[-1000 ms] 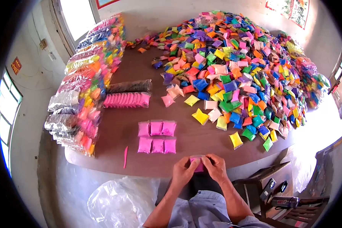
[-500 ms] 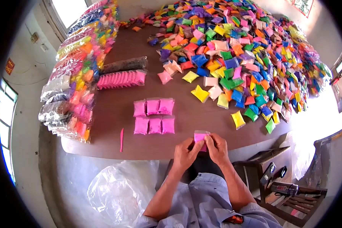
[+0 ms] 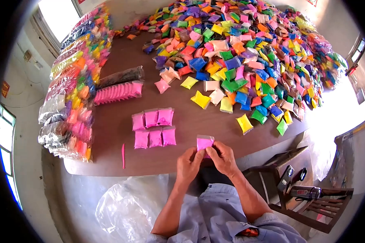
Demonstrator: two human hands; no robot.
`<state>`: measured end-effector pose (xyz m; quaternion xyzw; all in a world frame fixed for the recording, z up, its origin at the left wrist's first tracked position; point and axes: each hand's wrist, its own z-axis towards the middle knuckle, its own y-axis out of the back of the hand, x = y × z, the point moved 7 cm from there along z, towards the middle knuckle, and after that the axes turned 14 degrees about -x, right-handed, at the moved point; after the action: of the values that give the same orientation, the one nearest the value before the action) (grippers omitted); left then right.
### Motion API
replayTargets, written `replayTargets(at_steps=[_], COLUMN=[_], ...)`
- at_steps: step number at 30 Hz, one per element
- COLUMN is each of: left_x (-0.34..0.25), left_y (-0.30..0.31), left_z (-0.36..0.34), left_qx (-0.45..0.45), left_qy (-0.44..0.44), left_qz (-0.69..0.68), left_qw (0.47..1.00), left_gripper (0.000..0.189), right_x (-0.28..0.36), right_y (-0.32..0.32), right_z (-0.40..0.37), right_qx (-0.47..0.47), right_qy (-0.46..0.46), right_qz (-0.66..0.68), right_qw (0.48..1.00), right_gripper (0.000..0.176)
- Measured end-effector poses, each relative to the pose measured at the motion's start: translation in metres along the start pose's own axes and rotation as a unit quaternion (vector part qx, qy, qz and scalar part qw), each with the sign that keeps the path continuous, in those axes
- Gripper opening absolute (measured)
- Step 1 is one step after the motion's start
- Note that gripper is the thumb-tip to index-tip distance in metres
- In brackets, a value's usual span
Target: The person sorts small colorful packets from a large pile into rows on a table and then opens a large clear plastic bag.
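Observation:
Between my two hands, close to the table's front edge, is a small clear packet of pink material (image 3: 205,141). My left hand (image 3: 189,163) pinches its lower left side, and my right hand (image 3: 222,158) grips the lower right side; the thumbs come close together over it. Its lower part is partly hidden by my fingers. To the left on the table lie two short rows of similar pink packets (image 3: 151,118), three in each row. A thin pink plastic tool (image 3: 123,156) lies farther left, near the front edge.
A large heap of mixed-colour packets (image 3: 231,73) covers the back and right of the brown table (image 3: 121,52). Bagged packet rows (image 3: 69,97) line its left side, beside a long pink pack (image 3: 118,92). Clear plastic sheeting (image 3: 125,202) lies below; a wooden chair (image 3: 324,210) stands right.
The whole view has shifted and turned slightly, so the table things appear farther left. Both hands still hold the pink packet, which now shows more of its upper part.

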<state>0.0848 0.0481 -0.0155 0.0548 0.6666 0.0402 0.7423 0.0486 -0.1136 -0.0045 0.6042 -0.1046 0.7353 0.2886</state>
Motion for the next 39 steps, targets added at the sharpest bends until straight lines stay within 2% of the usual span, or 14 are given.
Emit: replayTargets(at_steps=[3,7,11,13,16,19,21,25,26,28,32,34,37,39], left_x=[-0.013,-0.003,0.003,0.002,-0.001,0.0,-0.005,0.012,0.012,0.01,0.005,0.005,0.003,0.004], left_y=[-0.003,-0.002,0.0,0.001,0.0,-0.002,-0.004,0.001,0.001,0.0,0.0,-0.001,0.003,0.001], left_z=[-0.001,0.001,0.001,0.001,0.002,0.003,0.002,0.005,0.004,0.002,0.002,0.002,0.004,0.004], left_qx=[0.024,0.024,0.025,0.026,0.037,0.037,-0.004,-0.009,-0.007,-0.001,-0.007,-0.005,0.002,-0.002], left_qy=[0.039,0.02,0.05,0.074,0.059,0.037,0.08,0.056,0.056,0.065,0.053,0.086,0.059,0.065], left_qz=[-0.017,-0.012,0.002,0.023,0.041,0.014,-0.104,-0.02,-0.018,-0.013,-0.013,-0.056,-0.004,-0.021], left_qw=[0.999,0.999,0.998,0.997,0.997,0.999,0.991,0.998,0.998,0.998,0.998,0.995,0.998,0.998], left_gripper=[0.026,0.028,0.028,0.029,0.028,0.029,0.028,0.024,0.024,0.025,0.024,0.023,0.023,0.023], right_x=[-0.01,-0.009,0.0,0.001,-0.008,-0.008,-0.005,-0.001,-0.002,-0.004,-0.008,-0.007,-0.007,-0.007], right_y=[0.001,0.001,0.001,0.002,0.002,0.002,0.0,0.002,0.0,0.002,0.005,0.005,0.003,0.003], right_z=[0.002,0.002,0.002,0.001,-0.001,0.001,0.001,0.001,-0.001,0.0,0.001,0.002,0.001,0.0], right_qx=[-0.009,0.008,0.011,0.016,0.02,0.022,0.032,0.074,0.072,-0.005,0.015,0.024,0.024,0.017], right_qy=[-0.003,-0.04,-0.026,0.009,-0.025,-0.003,-0.006,-0.038,-0.039,-0.038,-0.054,-0.033,-0.021,-0.038], right_qz=[-0.008,-0.007,-0.008,-0.022,0.005,0.0,0.004,-0.013,-0.012,0.05,0.024,0.01,0.014,0.025], right_qw=[1.0,0.999,1.0,1.0,0.999,1.0,0.999,0.996,0.997,0.998,0.998,0.999,0.999,0.999], right_gripper=[0.026,0.028,0.03,0.02,0.018,0.017,0.017,0.022,0.022,0.022,0.024,0.025,0.025,0.024])
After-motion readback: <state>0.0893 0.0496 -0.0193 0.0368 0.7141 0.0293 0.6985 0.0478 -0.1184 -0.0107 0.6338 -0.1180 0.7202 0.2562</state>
